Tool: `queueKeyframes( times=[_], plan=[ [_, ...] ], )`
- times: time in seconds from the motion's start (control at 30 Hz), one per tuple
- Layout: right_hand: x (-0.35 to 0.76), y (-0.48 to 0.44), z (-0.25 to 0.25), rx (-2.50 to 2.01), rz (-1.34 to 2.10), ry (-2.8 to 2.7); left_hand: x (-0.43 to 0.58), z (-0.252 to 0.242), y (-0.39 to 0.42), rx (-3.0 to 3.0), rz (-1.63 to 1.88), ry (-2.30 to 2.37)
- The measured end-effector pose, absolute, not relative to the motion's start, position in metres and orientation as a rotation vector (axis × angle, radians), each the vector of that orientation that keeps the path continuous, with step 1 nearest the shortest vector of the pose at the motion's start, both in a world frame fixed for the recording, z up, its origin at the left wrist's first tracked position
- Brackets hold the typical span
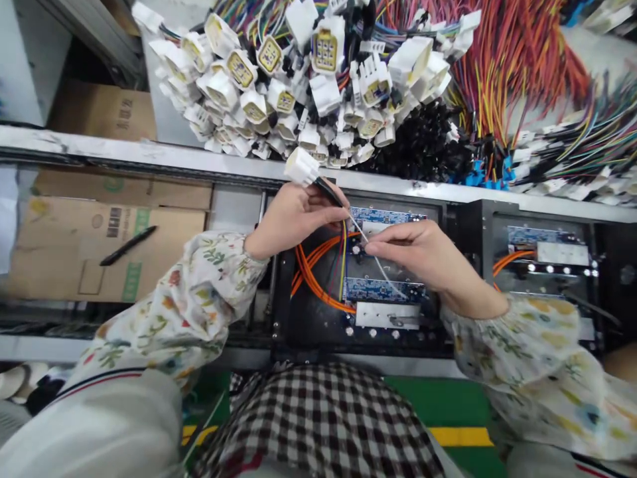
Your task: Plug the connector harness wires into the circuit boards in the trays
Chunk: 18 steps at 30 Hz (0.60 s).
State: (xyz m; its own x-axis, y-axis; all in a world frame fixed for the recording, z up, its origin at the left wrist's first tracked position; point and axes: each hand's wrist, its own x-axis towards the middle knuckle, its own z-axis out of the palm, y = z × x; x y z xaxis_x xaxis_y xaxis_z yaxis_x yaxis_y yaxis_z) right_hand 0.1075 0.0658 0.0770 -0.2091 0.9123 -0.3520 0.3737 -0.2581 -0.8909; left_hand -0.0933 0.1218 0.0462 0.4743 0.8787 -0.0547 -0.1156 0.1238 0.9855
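My left hand is closed round a wire harness. Its white plug connector sticks out past the fingers, followed by a black sleeve. Colored wires hang from it into a black housing. Between thumb and forefinger, my right hand pinches a thin white strand; whether it is a wire or a cable tie I cannot tell. Its tail curves down over a blue circuit board. Inside the housing, orange cables run to the boards, beside a silver metal plate.
Behind a metal rail lies a heap of white connectors, with red wire bundles on the right. Another black housing with boards stands to the right. At left, a black pen rests on cardboard.
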Motion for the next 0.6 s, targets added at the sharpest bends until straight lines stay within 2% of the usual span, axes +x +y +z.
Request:
queueKeyframes(
  times=[0.17,0.23,0.3,0.4,0.47,0.6],
  plan=[
    [0.138,0.061,0.084,-1.675,2.045,-1.397,-0.102,0.034,0.136,1.318,0.861,0.827],
    [0.139,0.064,0.084,-1.673,2.12,-1.264,-0.102,0.032,0.138,1.368,0.894,0.859],
    [0.133,0.073,0.076,-1.7,1.848,-1.235,-0.1,0.033,0.139,1.424,0.919,0.908],
    [0.125,0.09,0.054,-1.819,1.026,-1.357,-0.096,0.036,0.139,1.509,0.897,0.96],
    [0.125,0.097,0.037,-1.903,0.659,-1.424,-0.094,0.036,0.139,1.541,0.88,0.981],
    [0.132,0.098,0.016,-1.962,0.552,-1.438,-0.091,0.032,0.135,1.491,1.014,0.963]
  ],
)
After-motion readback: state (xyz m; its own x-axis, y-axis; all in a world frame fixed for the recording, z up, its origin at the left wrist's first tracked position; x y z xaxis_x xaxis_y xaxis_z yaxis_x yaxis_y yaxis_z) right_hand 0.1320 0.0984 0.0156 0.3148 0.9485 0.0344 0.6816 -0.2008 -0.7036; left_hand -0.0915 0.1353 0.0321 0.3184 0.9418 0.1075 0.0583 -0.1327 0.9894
